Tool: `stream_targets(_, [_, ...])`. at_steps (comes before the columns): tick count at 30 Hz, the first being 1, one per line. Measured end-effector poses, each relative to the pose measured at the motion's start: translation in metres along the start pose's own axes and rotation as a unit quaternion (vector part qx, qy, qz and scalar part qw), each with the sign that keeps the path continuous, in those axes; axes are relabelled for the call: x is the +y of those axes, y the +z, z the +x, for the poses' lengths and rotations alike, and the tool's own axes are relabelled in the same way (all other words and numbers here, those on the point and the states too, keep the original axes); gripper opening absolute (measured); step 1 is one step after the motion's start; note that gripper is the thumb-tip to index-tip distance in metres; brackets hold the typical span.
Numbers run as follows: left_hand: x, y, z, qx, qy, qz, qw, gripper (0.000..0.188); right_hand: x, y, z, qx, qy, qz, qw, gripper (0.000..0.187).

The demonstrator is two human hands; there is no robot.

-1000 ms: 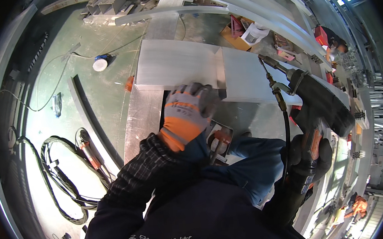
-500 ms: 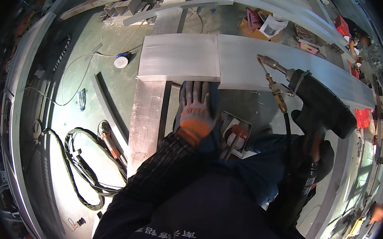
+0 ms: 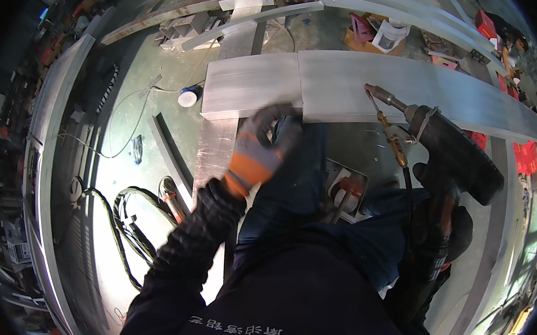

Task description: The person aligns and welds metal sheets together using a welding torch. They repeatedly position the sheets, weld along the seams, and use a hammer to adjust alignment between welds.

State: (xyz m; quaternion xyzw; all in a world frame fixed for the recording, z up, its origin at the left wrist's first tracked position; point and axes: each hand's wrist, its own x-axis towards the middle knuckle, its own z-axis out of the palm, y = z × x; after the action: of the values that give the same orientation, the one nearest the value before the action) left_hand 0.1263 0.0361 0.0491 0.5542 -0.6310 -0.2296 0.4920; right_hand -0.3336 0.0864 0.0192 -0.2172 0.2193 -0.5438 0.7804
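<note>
Left hand is newly half-curling, hold unclear, right hand gripping the tool; you're seemingly checking the seam before aiming.

A short row of pale writing, upside down from here, goes across the front of the dark top. Little pale marks under the black power tool's handle are too tiny to read.
</note>
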Motion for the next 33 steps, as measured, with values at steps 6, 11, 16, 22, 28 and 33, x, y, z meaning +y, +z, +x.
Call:
stream_targets(6, [-0.029,-0.021,0.133,-0.193,-0.333,-0.098,0.918,0.052,0.01,0.002,0.002,0.021,0.032,-0.016,0.999,0.05])
stream_targets(11, [-0.036,-0.015,0.156,-0.252,-0.399,-0.089,0.877,0.05,0.02,0.003,-0.004,0.021,0.077,-0.01,0.997,0.048])
stream_targets(16, [-0.038,-0.01,0.161,-0.253,-0.438,-0.083,0.859,0.053,0.024,0.004,0.006,0.006,0.113,-0.015,0.993,0.046])
stream_targets(22, [-0.02,-0.018,0.164,-0.284,-0.412,-0.076,0.862,0.059,0.045,0.041,0.04,-0.072,0.169,-0.029,0.983,0.045])
stream_targets(28, [-0.031,-0.012,0.104,-0.126,-0.318,-0.23,0.911,0.041,0.084,0.099,0.034,-0.135,0.246,-0.073,0.957,0.045])
stream_targets(33, [-0.012,-0.029,0.013,0.036,-0.29,-0.289,0.912,0.036,0.066,0.144,0.046,-0.167,0.164,-0.069,0.97,0.051])
